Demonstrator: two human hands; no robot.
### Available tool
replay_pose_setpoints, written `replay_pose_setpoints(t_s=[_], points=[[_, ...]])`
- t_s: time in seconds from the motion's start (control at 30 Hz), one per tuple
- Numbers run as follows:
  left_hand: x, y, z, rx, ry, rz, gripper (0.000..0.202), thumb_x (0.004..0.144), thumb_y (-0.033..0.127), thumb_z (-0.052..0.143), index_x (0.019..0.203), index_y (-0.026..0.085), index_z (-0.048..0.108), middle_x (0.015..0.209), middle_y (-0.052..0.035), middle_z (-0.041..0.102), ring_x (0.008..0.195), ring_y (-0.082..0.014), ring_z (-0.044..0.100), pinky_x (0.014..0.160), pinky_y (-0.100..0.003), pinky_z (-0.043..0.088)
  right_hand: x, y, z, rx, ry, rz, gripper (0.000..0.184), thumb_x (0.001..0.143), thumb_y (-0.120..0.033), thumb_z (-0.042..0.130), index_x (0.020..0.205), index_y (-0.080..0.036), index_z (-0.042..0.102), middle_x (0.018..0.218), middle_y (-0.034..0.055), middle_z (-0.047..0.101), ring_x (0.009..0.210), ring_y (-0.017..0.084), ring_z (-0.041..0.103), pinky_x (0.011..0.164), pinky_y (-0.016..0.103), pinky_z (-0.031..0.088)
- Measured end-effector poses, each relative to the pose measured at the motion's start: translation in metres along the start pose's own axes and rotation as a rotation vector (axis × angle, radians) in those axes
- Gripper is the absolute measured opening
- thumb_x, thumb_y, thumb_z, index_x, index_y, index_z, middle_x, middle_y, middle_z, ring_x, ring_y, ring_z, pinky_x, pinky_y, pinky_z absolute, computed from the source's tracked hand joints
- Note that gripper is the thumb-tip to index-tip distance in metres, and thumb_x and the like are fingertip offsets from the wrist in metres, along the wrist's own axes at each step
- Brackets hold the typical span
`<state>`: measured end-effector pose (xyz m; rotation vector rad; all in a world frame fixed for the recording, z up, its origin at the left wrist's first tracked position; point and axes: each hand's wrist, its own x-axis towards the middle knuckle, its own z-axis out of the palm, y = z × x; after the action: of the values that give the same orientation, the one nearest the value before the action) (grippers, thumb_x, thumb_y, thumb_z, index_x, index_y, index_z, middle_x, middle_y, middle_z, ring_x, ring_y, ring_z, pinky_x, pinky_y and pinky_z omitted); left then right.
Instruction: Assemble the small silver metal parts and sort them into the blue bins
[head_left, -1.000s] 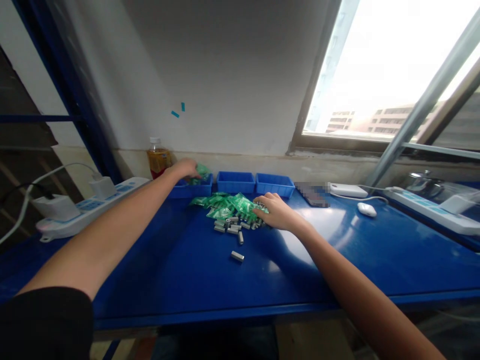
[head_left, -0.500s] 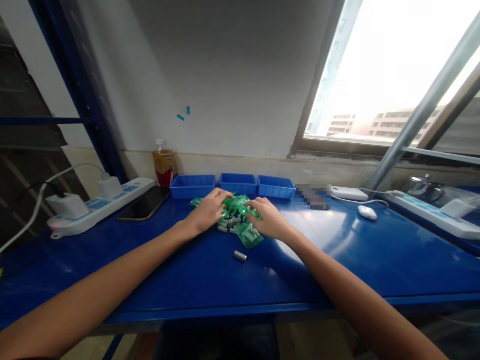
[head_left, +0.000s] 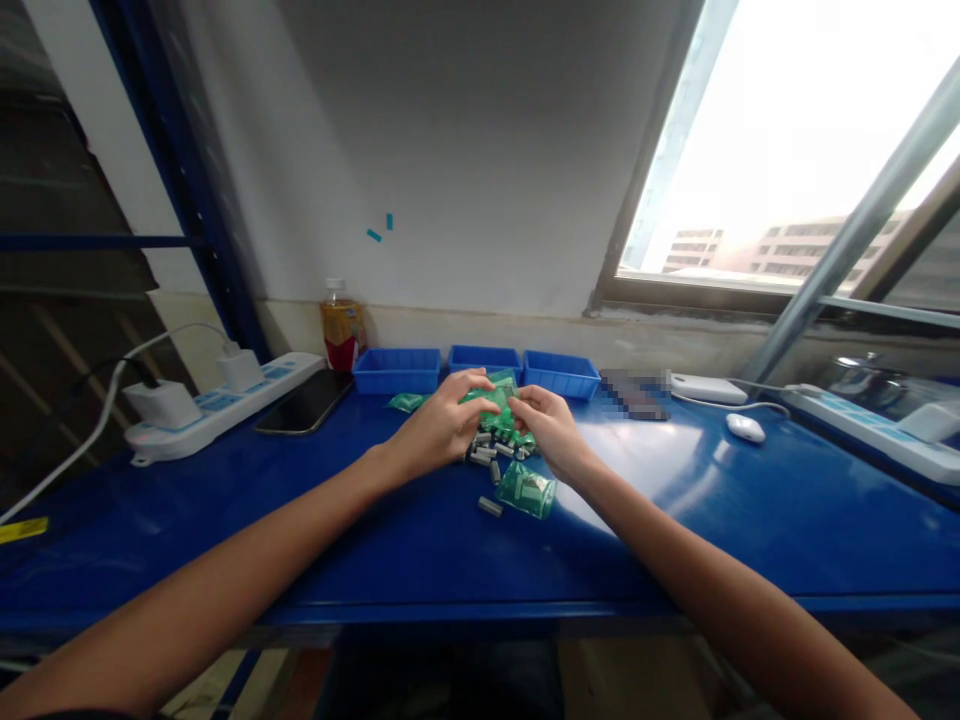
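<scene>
My right hand pinches the edge of a green translucent plastic bag, which is raised over the pile. Just left of that bag, my left hand curves with thumb and fingers apart, apparently holding nothing. Beneath both hands lie several small silvery metal pieces among more green bags, partly hidden. Closer to me, another green bag rests flat with pale pieces showing through it. Beside it is a single metal piece. A small green bag lies left of the pile.
Three blue bins line the wall behind the pile. On the left are a phone, a power strip and a drink bottle. A white earbud case and another power strip are on the right of the blue table.
My right hand now pinches a green bag lifted from the pile. My left hand has opened beside it. The filled green bag in front has come nearer me, and the view has shifted slightly.
</scene>
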<state>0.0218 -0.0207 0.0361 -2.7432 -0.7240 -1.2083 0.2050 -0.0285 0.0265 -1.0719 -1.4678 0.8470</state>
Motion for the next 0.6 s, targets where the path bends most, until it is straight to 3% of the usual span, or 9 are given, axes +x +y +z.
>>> replay_pose_setpoints(t_s=[0.07, 0.13, 0.2, 0.27, 0.37, 0.43, 0.5, 0.6], points=[[0.001, -0.001, -0.001, -0.084, -0.007, -0.207, 0.020, 0.082, 0.028, 0.058, 0.097, 0.019, 0.067, 0.113, -0.0105, 0.058, 0.118, -0.0270, 0.047, 0.100, -0.045, 0.038, -0.001, 0.001, -0.002, -0.171, 0.101, -0.199, 0.020, 0.078, -0.038, 0.055, 0.080, -0.018, 0.057, 0.066, -0.0012, 0.051, 0.056, 0.012, 0.046, 0.054, 0.026, 0.038], [0.003, -0.003, -0.001, -0.317, -0.026, -0.497, 0.034, 0.082, 0.046, 0.054, 0.096, 0.017, 0.067, 0.099, -0.0103, 0.063, 0.099, -0.0256, 0.057, 0.085, -0.041, 0.046, -0.005, 0.000, -0.003, -0.351, 0.144, -0.421, 0.015, 0.082, -0.030, 0.051, 0.084, -0.018, 0.061, 0.073, 0.0014, 0.052, 0.063, 0.013, 0.048, 0.062, 0.027, 0.042], [0.005, -0.005, -0.001, -0.597, -0.043, -0.748, 0.044, 0.083, 0.053, 0.048, 0.095, 0.015, 0.066, 0.084, -0.0078, 0.065, 0.076, -0.0199, 0.061, 0.067, -0.032, 0.047, -0.010, -0.003, -0.003, -0.449, 0.106, -0.556, 0.017, 0.084, -0.024, 0.048, 0.087, -0.019, 0.064, 0.081, 0.0039, 0.054, 0.072, 0.015, 0.052, 0.069, 0.028, 0.044], [0.006, -0.006, 0.000, -0.756, 0.004, -0.859, 0.038, 0.079, 0.050, 0.055, 0.091, 0.015, 0.063, 0.074, -0.0041, 0.064, 0.062, -0.0143, 0.057, 0.057, -0.025, 0.042, -0.014, -0.005, 0.000, -0.496, 0.031, -0.604, 0.021, 0.084, -0.019, 0.046, 0.091, -0.021, 0.065, 0.087, 0.0054, 0.054, 0.079, 0.016, 0.054, 0.073, 0.029, 0.046], [0.006, -0.007, 0.000, -0.725, 0.170, -0.790, 0.026, 0.073, 0.036, 0.065, 0.089, 0.016, 0.059, 0.070, 0.0002, 0.059, 0.060, -0.0114, 0.055, 0.057, -0.023, 0.041, -0.017, -0.006, 0.004, -0.535, -0.048, -0.586, 0.026, 0.081, -0.016, 0.046, 0.097, -0.022, 0.066, 0.094, 0.0066, 0.055, 0.086, 0.017, 0.055, 0.078, 0.030, 0.046], [0.005, -0.005, -0.002, -0.563, 0.259, -0.683, 0.024, 0.076, 0.032, 0.063, 0.095, 0.017, 0.058, 0.074, -0.0002, 0.060, 0.067, -0.0129, 0.057, 0.063, -0.024, 0.044, -0.017, -0.008, 0.005, -0.504, -0.038, -0.512, 0.024, 0.081, -0.020, 0.049, 0.096, -0.021, 0.067, 0.094, 0.0067, 0.056, 0.087, 0.018, 0.055, 0.080, 0.031, 0.046], [0.003, -0.001, -0.005, -0.329, 0.259, -0.525, 0.022, 0.081, 0.029, 0.059, 0.100, 0.019, 0.058, 0.084, -0.0024, 0.064, 0.077, -0.0149, 0.060, 0.070, -0.026, 0.045, -0.014, -0.010, 0.005, -0.410, -0.029, -0.365, 0.023, 0.084, -0.031, 0.050, 0.086, -0.018, 0.068, 0.088, 0.0062, 0.057, 0.083, 0.018, 0.056, 0.078, 0.031, 0.046], [-0.001, 0.006, -0.006, -0.046, 0.145, -0.209, 0.015, 0.088, 0.025, 0.052, 0.097, 0.020, 0.062, 0.094, -0.0045, 0.067, 0.087, -0.0167, 0.060, 0.079, -0.029, 0.043, -0.010, -0.013, 0.003, -0.150, -0.075, -0.074, 0.045, 0.086, -0.052, 0.043, 0.070, -0.015, 0.064, 0.071, 0.0042, 0.058, 0.068, 0.015, 0.054, 0.065, 0.029, 0.045]])
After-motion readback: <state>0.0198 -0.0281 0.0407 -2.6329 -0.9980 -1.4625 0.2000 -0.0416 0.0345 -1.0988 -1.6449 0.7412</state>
